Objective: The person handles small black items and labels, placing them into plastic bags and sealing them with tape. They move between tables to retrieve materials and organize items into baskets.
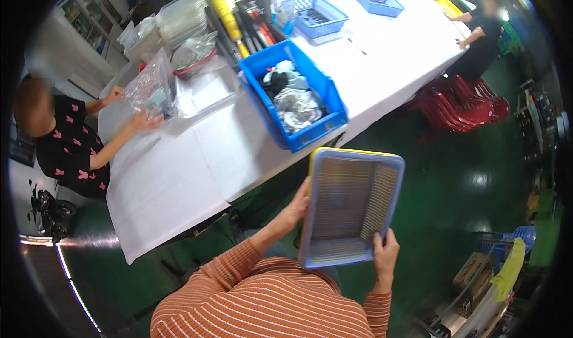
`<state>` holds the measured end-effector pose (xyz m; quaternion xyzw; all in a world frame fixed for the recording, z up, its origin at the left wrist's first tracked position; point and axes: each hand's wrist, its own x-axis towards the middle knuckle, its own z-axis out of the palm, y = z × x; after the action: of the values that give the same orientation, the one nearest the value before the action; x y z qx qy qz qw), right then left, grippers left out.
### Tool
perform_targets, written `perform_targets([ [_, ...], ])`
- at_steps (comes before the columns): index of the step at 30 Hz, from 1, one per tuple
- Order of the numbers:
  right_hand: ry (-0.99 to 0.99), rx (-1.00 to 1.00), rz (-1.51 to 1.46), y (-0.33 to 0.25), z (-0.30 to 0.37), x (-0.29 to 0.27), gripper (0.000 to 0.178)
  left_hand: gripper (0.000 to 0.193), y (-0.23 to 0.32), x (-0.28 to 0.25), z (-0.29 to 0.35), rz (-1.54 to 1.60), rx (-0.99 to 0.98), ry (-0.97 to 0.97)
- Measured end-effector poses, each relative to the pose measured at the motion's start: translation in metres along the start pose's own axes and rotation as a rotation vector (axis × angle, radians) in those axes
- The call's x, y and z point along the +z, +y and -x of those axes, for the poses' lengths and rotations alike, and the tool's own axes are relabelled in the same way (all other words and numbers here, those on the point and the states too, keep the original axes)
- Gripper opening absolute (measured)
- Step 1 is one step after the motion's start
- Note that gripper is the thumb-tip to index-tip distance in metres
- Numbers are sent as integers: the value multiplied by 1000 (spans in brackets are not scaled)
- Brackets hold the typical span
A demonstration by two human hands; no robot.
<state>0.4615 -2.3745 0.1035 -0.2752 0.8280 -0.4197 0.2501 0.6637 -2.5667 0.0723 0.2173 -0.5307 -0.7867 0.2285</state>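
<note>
A shallow rectangular plastic basket (pixel 343 189), pale blue with mesh walls, is tilted up in front of my body. Along its top and left edges a yellow rim shows, apparently a second basket nested behind it. My left hand (pixel 294 208) grips the left side, its fingertips hidden behind the edge. At the lower right corner my right hand (pixel 385 255) holds the rim, with fingers over the inner side. The basket looks bare inside. Just beyond it, at the table's near edge, stands a blue bin (pixel 298 142) holding crumpled clear plastic and dark and pale items.
The white-covered table (pixel 173 189) carries clear plastic containers (pixel 182 19), a yellow-handled tool (pixel 224 16) and blue baskets (pixel 319 17). A person (pixel 65 138) at left handles a clear bag (pixel 149 84); another person (pixel 482 36) stands far right. Red stacked chairs (pixel 459 105) stand beyond the table.
</note>
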Motion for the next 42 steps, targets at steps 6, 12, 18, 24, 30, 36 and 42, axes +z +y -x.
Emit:
perform_targets([
  [6, 321, -12, 89, 41, -22, -126, 16, 73, 0, 139, -106, -92, 7, -223],
  [12, 195, 32, -95, 76, -110, -157, 21, 90, 5, 175, -200, 43, -78, -190],
  [18, 278, -179, -159, 46, -269, -145, 25, 64, -29, 143, -319, 234, 94, 118],
  [24, 62, -270, -276, 11, -438, -186, 24, 67, -53, 108, -434, 390, 160, 285],
  [30, -231, -154, -408, -4, -544, -196, 24, 67, -32, 129, -498, 366, 214, 450],
  [36, -465, -240, -183, -20, -633, -145, 30, 62, -17, 121, -536, 291, 316, 699],
  [42, -647, -299, -195, -59, -707, -97, 27, 59, -11, 103, -549, 388, 371, 908],
])
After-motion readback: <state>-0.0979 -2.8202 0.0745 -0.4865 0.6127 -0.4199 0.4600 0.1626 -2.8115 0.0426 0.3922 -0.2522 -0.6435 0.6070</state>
